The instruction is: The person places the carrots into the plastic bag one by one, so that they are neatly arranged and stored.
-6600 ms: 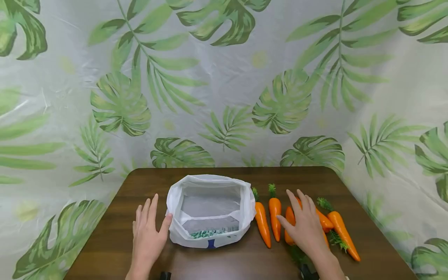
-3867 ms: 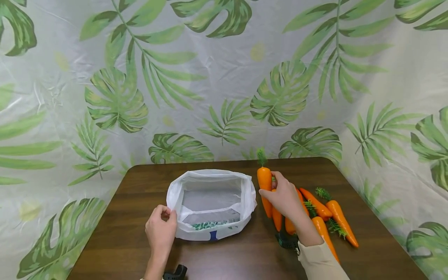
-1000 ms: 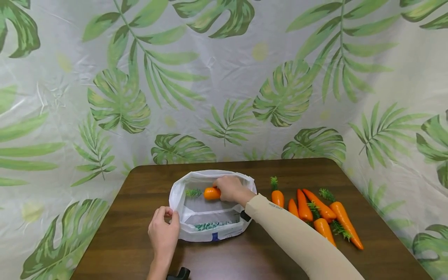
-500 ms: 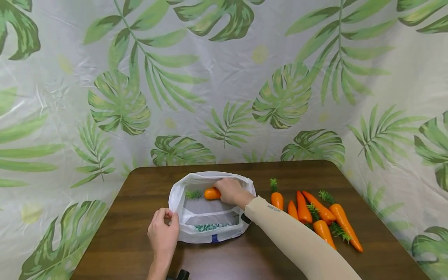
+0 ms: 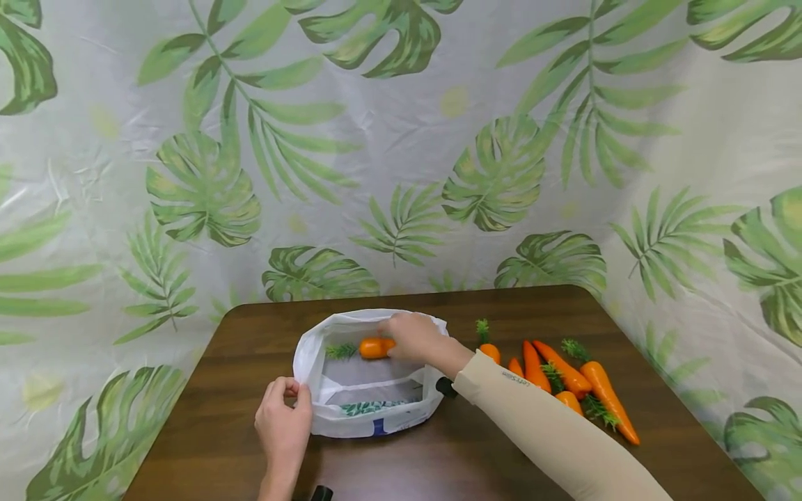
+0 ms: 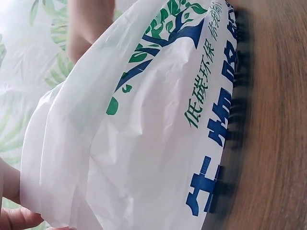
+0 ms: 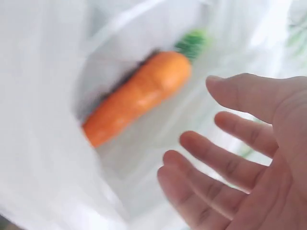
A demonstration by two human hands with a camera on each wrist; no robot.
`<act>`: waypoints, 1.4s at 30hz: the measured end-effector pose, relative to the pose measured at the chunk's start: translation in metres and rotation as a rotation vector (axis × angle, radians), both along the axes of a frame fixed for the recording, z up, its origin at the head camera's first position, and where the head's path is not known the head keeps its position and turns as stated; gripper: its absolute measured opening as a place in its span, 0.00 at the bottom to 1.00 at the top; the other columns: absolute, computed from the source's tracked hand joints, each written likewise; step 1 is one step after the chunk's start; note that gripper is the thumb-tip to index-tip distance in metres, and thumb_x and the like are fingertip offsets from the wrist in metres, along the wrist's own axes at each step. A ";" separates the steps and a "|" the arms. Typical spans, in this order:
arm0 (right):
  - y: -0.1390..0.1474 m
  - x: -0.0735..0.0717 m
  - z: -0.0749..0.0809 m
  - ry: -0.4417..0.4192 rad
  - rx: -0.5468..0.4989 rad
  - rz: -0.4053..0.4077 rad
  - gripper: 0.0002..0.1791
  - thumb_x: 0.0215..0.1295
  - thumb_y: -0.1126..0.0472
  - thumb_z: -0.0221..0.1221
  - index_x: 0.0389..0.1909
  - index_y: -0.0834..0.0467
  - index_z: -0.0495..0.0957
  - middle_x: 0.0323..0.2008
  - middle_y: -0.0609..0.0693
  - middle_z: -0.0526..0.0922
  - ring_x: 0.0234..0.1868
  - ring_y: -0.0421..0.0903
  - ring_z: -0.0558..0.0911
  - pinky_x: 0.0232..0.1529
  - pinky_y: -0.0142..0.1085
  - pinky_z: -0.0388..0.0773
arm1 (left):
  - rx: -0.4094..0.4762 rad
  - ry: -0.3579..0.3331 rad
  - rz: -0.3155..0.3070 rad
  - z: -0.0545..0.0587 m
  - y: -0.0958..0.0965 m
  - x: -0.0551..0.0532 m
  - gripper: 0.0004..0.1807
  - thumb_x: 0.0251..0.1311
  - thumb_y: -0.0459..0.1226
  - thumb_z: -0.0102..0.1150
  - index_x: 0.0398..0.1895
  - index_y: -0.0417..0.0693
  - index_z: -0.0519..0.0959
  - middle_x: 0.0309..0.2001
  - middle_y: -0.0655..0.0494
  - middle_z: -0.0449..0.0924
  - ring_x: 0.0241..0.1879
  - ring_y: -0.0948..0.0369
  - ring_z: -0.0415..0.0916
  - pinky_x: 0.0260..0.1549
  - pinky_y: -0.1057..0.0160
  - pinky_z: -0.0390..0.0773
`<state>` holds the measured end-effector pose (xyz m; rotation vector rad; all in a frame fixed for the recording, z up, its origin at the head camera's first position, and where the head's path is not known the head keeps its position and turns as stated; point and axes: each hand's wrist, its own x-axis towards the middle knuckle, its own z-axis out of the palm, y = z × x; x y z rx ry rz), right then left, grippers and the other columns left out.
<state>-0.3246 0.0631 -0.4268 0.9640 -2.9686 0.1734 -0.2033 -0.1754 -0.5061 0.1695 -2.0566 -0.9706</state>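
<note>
A white plastic bag stands with its mouth spread wide on the table, printed in blue and green on its side. One orange carrot with a green top lies on the bag's floor. My right hand is inside the bag mouth, fingers spread and apart from the carrot, as the right wrist view shows. With thumb and fingers my left hand pinches the bag's left rim.
Several more carrots with green tops lie in a loose group on the brown wooden table, right of the bag. A leaf-patterned curtain hangs behind the table.
Earlier my right hand picked up a carrot from the right and carried it into the bag. Since half a second ago it has let go. My left hand took hold of the rim earlier.
</note>
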 end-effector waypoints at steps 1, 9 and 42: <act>0.001 0.003 0.006 -0.009 -0.002 -0.008 0.23 0.62 0.55 0.68 0.59 0.47 0.81 0.53 0.44 0.84 0.51 0.48 0.82 0.41 0.44 0.80 | -0.002 0.004 0.000 0.000 -0.001 0.000 0.08 0.51 0.28 0.66 0.23 0.46 0.75 0.25 0.53 0.76 0.26 0.51 0.77 0.30 0.49 0.70; 0.018 0.024 0.048 -0.081 -0.126 -0.084 0.26 0.62 0.53 0.69 0.62 0.47 0.79 0.53 0.48 0.83 0.49 0.47 0.82 0.33 0.40 0.78 | -0.001 0.029 0.010 0.000 -0.005 -0.003 0.08 0.50 0.27 0.66 0.22 0.45 0.76 0.24 0.52 0.76 0.25 0.51 0.76 0.29 0.47 0.69; 0.145 0.061 0.000 -0.127 -0.558 -0.501 0.30 0.63 0.53 0.68 0.66 0.50 0.74 0.56 0.58 0.80 0.49 0.57 0.81 0.42 0.51 0.79 | 0.025 -0.003 -0.003 -0.003 -0.005 -0.002 0.08 0.52 0.29 0.66 0.23 0.46 0.76 0.24 0.53 0.76 0.26 0.51 0.77 0.30 0.48 0.69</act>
